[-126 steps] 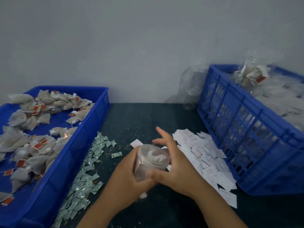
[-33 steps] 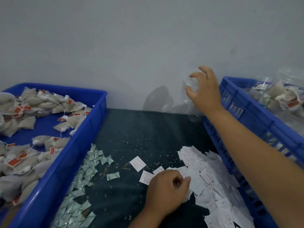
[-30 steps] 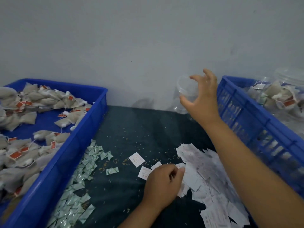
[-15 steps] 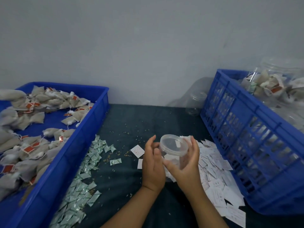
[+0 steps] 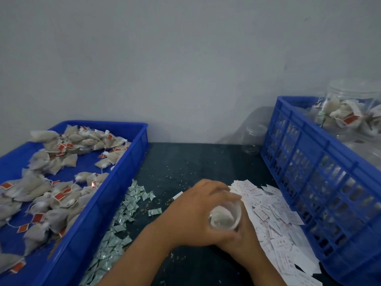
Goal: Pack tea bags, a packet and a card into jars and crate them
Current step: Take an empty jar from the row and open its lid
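While two hands grip one jar, a second jar stands behind.

Packing workshop: heaped tea bags, blue crate

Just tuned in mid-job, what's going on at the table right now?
A person holds a clear jar in both hands over the table: the left hand wraps its side, the right hand grips it from below. Its contents are too blurred to tell. Tea bags lie in the blue tray at left, green packets and white cards loose on the table, filled jars in the blue crate at right.
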